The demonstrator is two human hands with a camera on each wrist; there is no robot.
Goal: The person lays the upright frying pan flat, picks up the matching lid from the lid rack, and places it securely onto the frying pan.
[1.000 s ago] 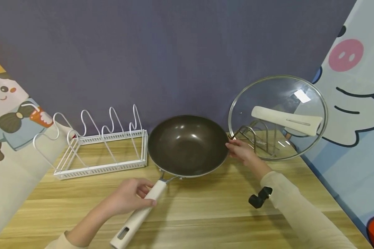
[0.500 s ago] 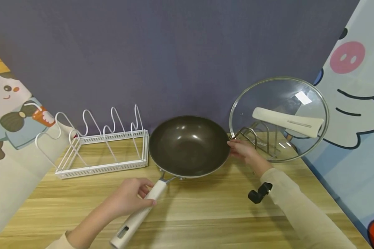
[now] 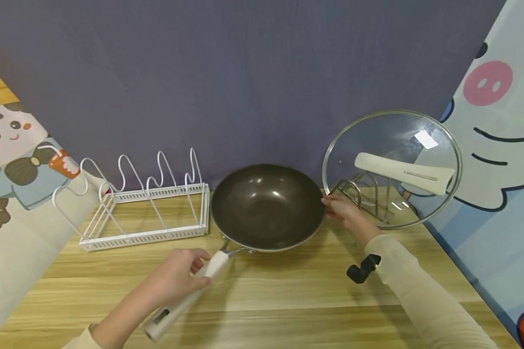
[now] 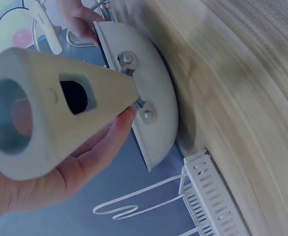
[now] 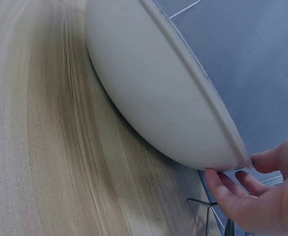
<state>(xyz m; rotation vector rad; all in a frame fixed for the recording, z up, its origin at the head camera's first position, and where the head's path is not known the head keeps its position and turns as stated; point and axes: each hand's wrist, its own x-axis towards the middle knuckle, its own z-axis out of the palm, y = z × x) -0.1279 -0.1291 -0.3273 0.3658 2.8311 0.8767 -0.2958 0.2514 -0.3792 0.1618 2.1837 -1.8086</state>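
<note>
A wok (image 3: 268, 206) with a dark brown inside and a cream outside sits on the wooden table, its hollow facing up. Its cream handle (image 3: 217, 263) points toward the near left. My left hand (image 3: 176, 276) holds that handle, thumb on the near side; in the left wrist view the fingers (image 4: 102, 152) lie behind it. At the wok's right edge my right hand (image 3: 342, 213) pinches the rim, as the right wrist view shows, with the thumb (image 5: 267, 160) at the rim and fingertips against the outer wall (image 5: 149, 83).
A white wire rack (image 3: 146, 237) with several upright loops stands left of the wok, close to it. On the right a glass lid (image 3: 388, 131) with a cream handle leans upright in a metal stand (image 3: 351, 189). A dark wall panel (image 3: 262, 82) stands behind.
The wok's handle has swung a little to the left with my left hand on it. My right hand keeps its hold on the rim. The whole head view has shifted slightly.
</note>
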